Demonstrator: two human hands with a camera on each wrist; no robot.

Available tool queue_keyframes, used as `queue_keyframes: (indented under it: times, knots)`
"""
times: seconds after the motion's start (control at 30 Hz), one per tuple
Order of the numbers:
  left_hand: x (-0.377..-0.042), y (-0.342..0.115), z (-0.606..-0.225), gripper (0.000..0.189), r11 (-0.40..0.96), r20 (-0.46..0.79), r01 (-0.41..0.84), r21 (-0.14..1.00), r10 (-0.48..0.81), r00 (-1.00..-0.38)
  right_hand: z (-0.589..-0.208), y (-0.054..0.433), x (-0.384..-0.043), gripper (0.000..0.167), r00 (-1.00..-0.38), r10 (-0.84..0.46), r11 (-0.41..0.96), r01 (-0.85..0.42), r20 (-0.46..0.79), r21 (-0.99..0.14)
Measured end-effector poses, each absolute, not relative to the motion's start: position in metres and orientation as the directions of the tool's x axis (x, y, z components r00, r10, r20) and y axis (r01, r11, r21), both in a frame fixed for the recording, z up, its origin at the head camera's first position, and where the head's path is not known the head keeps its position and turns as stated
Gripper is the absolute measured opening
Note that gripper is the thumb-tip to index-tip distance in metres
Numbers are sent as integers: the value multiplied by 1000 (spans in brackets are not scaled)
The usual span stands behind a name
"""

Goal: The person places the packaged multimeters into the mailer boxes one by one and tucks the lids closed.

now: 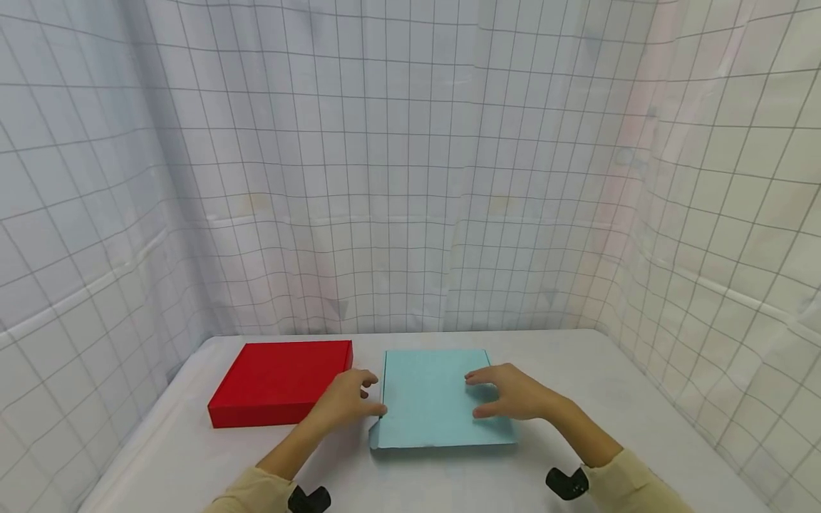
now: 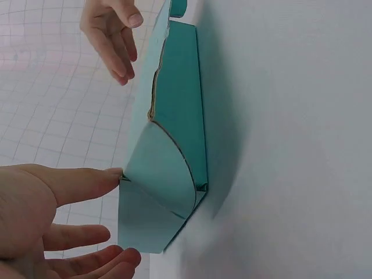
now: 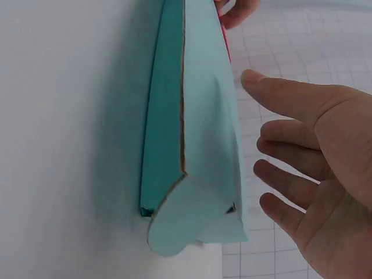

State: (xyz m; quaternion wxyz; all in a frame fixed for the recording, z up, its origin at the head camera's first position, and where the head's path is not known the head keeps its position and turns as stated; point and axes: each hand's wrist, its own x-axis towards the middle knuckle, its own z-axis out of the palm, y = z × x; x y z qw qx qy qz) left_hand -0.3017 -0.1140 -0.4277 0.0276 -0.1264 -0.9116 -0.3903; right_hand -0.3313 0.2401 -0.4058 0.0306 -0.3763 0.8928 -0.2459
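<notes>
A light teal cardboard box (image 1: 436, 399) lies flat on the table, its lid lowered over it. In the left wrist view the lid's front flap and a rounded side ear (image 2: 165, 165) stick out at the corner. My left hand (image 1: 346, 400) is at the box's left side, the thumb tip touching the lid's edge near that corner, the other fingers loosely bent. Over the right part of the lid hovers my right hand (image 1: 513, 392), fingers spread and apart from the cardboard. Another rounded ear (image 3: 177, 218) juts from the right front corner in the right wrist view.
A shut red box (image 1: 282, 385) lies left of the teal one, close to my left hand. White cloth covers the table (image 1: 449, 484). White grid-patterned curtains (image 1: 410, 178) hang behind and on both sides. Black wrist mounts (image 1: 567, 484) sit by both cream sleeves.
</notes>
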Motion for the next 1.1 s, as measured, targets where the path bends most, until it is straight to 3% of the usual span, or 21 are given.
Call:
queue_keyframes:
  times: [0.4, 0.53, 0.8, 1.1]
  knots:
    - [-271, -114, -431, 59, 613, 13, 81, 786, 116, -993, -425, 228, -329, 65, -683, -724, 576, -673, 91, -464]
    - [-265, -118, -436, 51, 607, -21, 34, 794, 83, -996, -426, 227, -332, 64, -696, -713, 587, -659, 86, -470]
    - [-261, -119, -447, 32, 549, -40, 29, 836, 115, -993, -420, 224, -336, 64, -712, -701, 608, -629, 43, -485]
    - [-258, -120, -447, 31, 461, -127, -55, 886, 127, -984, -420, 222, -337, 63, -739, -674, 627, -587, 22, -513]
